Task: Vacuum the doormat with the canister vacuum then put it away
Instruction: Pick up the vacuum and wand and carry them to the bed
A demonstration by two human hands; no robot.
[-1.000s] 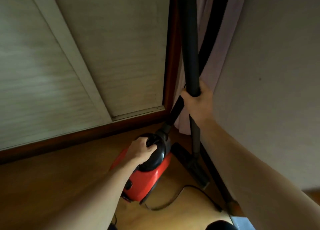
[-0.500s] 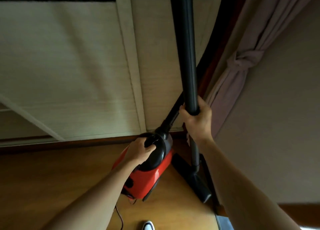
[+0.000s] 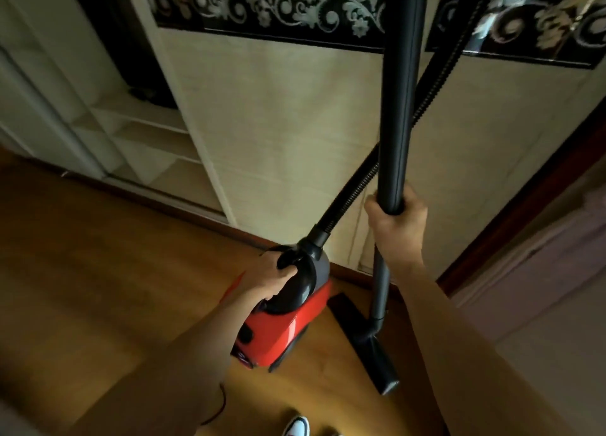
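left hand [image 3: 272, 278] grip clamped on canister vacuum [image 3: 282, 334], right hand [image 3: 398, 225] grip around wand [image 3: 400, 91], wardrobe door [image 3: 278, 124] just beyond

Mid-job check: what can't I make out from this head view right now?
Head view only:
1. The doormat: nowhere in frame.
2. Top of the wand and far end of the hose: cut off by the upper edge.
3. The power cord: mostly behind the left forearm; plug unseen.
4. Controls on the canister vacuum: blurred and dim.

Left hand [image 3: 273, 276], right hand [image 3: 398, 225] — bare, forearms bare behind fingers. White shoe [image 3: 296, 426] with dark trim — well below fingertips.
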